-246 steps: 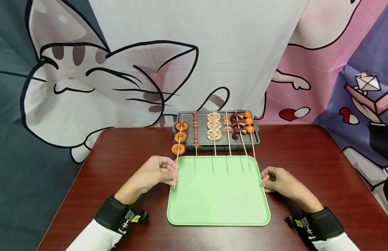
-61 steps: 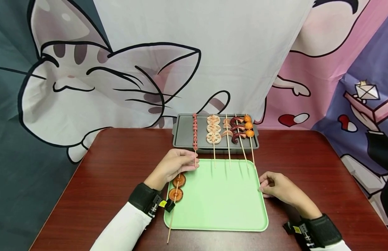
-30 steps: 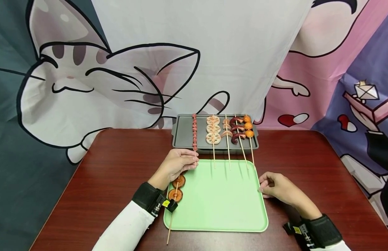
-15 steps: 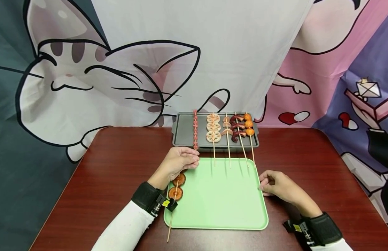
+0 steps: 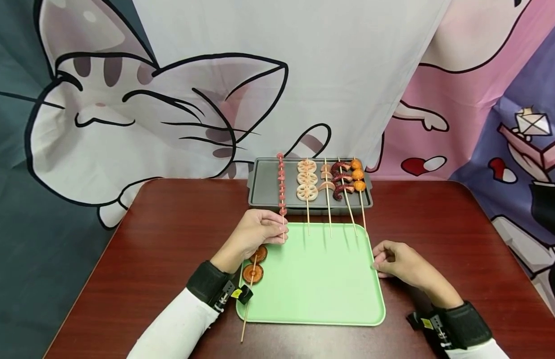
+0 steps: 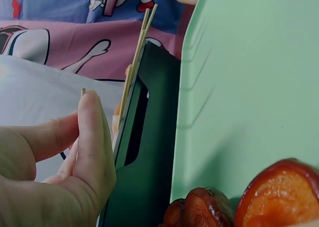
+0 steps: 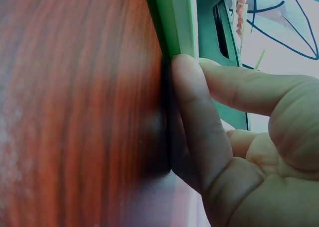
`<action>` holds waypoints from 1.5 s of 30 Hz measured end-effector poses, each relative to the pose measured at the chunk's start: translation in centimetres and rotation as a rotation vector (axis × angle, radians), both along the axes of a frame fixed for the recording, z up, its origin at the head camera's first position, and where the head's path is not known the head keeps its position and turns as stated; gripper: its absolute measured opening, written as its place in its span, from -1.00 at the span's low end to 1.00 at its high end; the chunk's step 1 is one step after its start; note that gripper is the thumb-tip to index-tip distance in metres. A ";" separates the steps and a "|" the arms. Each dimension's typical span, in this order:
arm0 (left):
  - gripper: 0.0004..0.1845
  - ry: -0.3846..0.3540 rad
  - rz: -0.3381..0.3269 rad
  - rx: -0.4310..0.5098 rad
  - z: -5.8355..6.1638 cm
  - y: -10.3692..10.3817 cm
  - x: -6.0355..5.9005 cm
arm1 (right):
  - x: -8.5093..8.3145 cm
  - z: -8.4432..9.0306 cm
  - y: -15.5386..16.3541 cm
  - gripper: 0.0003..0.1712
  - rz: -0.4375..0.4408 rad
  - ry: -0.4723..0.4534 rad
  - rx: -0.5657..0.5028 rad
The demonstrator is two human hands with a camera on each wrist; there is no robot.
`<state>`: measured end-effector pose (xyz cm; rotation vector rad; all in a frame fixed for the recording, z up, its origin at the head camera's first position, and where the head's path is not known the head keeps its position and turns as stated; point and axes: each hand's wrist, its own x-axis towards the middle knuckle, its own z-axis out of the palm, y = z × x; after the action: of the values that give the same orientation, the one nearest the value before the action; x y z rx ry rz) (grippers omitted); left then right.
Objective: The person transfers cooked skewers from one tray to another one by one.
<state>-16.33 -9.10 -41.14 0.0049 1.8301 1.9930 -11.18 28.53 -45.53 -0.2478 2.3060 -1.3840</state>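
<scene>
Left hand [image 5: 252,234] pinches the pink skewer [image 5: 282,185] by its bare stick, pieces over the grey pan [image 5: 266,182]. Right hand [image 5: 403,262] pinches the green tray [image 5: 320,279] at its right rim. Open tray surface extends rightward from the mushroom skewer [image 5: 252,273].

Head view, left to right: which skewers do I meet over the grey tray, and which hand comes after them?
pink-piece skewer → lotus-slice skewer → pale curved-slice skewer → tentacle skewer → orange-ball skewer → right hand
</scene>
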 end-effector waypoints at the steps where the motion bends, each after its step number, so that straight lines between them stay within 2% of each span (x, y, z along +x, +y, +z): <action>1: -0.67 0.000 -0.001 -0.006 0.0 0.0 0.0 | 0.0 0.0 0.0 -0.72 -0.001 0.001 0.001; 7: -0.68 0.007 -0.023 -0.044 0.4 -0.3 0.4 | -0.1 0.1 0.0 -0.73 -0.003 0.004 0.003; 14: -0.73 0.008 -0.058 -0.038 0.9 -0.3 1.2 | -0.3 0.3 0.2 -0.72 -0.009 0.003 -0.002; 20: -0.70 0.002 -0.089 -0.061 0.9 -0.4 1.8 | -0.4 0.1 0.1 -0.72 -0.006 -0.005 -0.012; 31: -0.75 0.023 -0.138 -0.113 1.3 -0.8 3.7 | -0.2 0.1 0.0 -0.72 -0.011 -0.011 -0.016; 38: -0.75 0.027 -0.151 -0.112 1.3 -1.5 4.9 | -0.1 0.1 -0.1 -0.72 -0.013 -0.010 -0.014; 45: -0.77 0.008 -0.167 -0.094 0.7 -1.9 6.2 | 0.0 0.2 -0.1 -0.72 -0.013 -0.013 -0.008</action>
<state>-10.12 -10.97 -40.45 0.1330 1.8620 1.7951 -11.20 28.39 -45.32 -0.2263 2.2956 -1.3978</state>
